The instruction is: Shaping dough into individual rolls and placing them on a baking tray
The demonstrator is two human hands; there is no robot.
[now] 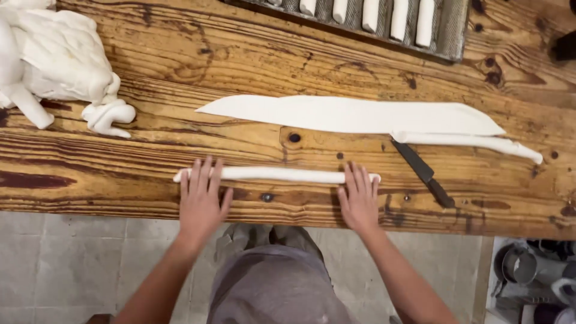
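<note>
wooden table [150, 150] over grey tile floor [72, 264]; both hands' grip flat, wide on dough rope [276, 174]

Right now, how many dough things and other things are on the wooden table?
Dough rope under both hands: 1
Flat dough sheet: 1
Thin dough roll beside the sheet: 1
Dough pile at the corner: 1
Dough sticks in the tray: 5 showing
Black knife: 1
Metal tray: 1
Total: 11
</note>
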